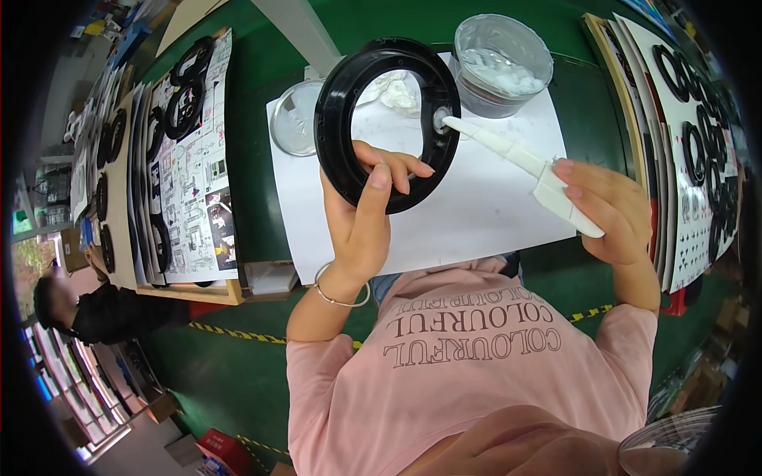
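My left hand grips a black plastic ring by its near rim, thumb on top and fingers through the opening. The ring is held up over a white paper sheet. In my right hand is a white plastic spatula, pinched at its broad handle end. Its narrow tip touches the ring's right side, where a dab of whitish grease sits. Just beyond stands a clear tub of pale grease. A round clear lid lies left of the ring.
Crumpled white tissue shows through the ring. Stacked boards with black rings stand at left and right. A pale post rises behind the lid. Another person in dark clothing is at far left.
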`<state>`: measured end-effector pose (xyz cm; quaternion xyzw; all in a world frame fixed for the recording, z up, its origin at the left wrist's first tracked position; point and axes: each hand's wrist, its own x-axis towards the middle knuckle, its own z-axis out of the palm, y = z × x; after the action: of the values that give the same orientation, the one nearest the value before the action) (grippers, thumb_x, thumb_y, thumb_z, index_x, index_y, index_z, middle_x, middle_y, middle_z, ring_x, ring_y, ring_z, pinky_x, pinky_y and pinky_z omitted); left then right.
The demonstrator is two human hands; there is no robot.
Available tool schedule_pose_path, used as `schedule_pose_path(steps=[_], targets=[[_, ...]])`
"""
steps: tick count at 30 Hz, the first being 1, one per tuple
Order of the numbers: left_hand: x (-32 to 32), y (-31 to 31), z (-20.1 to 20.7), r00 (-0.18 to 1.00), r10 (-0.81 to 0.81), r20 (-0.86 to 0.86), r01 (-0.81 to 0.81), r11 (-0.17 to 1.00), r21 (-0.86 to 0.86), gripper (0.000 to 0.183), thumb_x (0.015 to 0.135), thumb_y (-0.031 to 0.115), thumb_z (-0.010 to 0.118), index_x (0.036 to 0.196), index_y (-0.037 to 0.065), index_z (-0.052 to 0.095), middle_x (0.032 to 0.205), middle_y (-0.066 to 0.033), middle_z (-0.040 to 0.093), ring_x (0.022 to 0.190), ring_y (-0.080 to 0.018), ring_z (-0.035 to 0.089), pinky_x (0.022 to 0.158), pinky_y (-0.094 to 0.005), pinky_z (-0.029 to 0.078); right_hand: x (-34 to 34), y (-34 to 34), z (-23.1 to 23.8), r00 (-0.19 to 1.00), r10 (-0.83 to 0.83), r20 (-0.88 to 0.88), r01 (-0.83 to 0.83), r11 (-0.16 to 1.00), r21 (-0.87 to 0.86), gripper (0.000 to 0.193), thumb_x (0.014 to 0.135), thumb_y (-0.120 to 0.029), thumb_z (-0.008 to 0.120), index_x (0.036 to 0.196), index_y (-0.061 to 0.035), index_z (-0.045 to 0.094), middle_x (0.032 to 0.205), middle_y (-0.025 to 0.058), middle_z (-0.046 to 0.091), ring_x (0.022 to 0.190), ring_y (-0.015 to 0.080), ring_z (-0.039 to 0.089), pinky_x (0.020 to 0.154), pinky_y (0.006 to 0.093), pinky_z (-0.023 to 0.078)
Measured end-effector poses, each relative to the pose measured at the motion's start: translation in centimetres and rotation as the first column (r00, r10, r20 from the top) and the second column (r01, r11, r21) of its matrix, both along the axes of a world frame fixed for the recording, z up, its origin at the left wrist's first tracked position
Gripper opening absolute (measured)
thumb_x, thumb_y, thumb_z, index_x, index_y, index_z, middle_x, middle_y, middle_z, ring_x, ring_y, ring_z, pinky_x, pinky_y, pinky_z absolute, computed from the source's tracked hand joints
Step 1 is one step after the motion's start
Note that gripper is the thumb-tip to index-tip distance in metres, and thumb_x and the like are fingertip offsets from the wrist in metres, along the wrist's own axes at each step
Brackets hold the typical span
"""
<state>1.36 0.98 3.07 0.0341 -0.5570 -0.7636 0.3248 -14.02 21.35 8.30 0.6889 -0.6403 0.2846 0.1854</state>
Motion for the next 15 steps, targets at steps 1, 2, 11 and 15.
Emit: schedule_pose_path(steps=[1, 2, 11, 15], targets=[[0.0, -0.1, 0.0, 1.000, 0.000, 0.001, 0.000, 1.000, 0.000, 0.010, 0.088, 0.009, 0.040, 0.096, 0.004, 0.037, 0.069, -0.0083, 0.047, 0.074, -0.0238, 0.055, 0.075, -0.0372, 0.042, 0.0, 0.1, -0.2, 1.000, -0.008, 0.025, 0.008, 1.000, 0.006, 0.026, 0.063, -0.001, 0.061, 0.089, -0.0006, 0.057, 0.088, 0.0145, 0.063, 0.074, 0.0257, 0.063, 0.057, 0.0274, 0.049], [-0.1, -0.1, -0.1, 1.000, -0.002, 0.000, 0.002, 1.000, -0.016, 0.010, 0.088, 0.009, 0.040, 0.096, 0.003, 0.037, 0.069, -0.0083, 0.047, 0.075, -0.0234, 0.055, 0.076, -0.0371, 0.042, 0.0, 0.2, -0.4, 0.999, -0.017, 0.049, 0.016, 1.000, 0.014, 0.028, 0.062, 0.000, 0.061, 0.090, -0.0004, 0.057, 0.087, 0.0139, 0.063, 0.073, 0.0249, 0.063, 0.057, 0.0272, 0.048], [-0.5, 0.1, -0.7, 1.000, 0.018, 0.013, -0.016, 0.988, -0.152, 0.008, 0.088, 0.008, 0.040, 0.093, 0.002, 0.036, 0.069, -0.0079, 0.048, 0.076, -0.0221, 0.055, 0.077, -0.0360, 0.040, 0.7, 0.5, -4.1, 0.396, -0.234, 0.888, 0.333, 0.938, 0.099, 0.022, 0.082, -0.005, 0.055, 0.101, 0.0054, 0.052, 0.090, 0.0113, 0.061, 0.072, 0.0132, 0.060, 0.063, 0.0213, 0.045], [-0.4, -0.2, -1.1, 0.999, 0.044, 0.009, -0.044, 0.998, -0.042, 0.009, 0.088, 0.009, 0.042, 0.093, 0.003, 0.037, 0.068, -0.0077, 0.047, 0.077, -0.0229, 0.055, 0.077, -0.0355, 0.040, -1.4, -0.5, -4.9, -0.156, 0.016, 0.988, 0.380, 0.924, 0.045, 0.031, 0.084, -0.012, 0.054, 0.110, 0.0036, 0.048, 0.097, 0.0078, 0.058, 0.086, 0.0112, 0.057, 0.077, 0.0229, 0.044]])
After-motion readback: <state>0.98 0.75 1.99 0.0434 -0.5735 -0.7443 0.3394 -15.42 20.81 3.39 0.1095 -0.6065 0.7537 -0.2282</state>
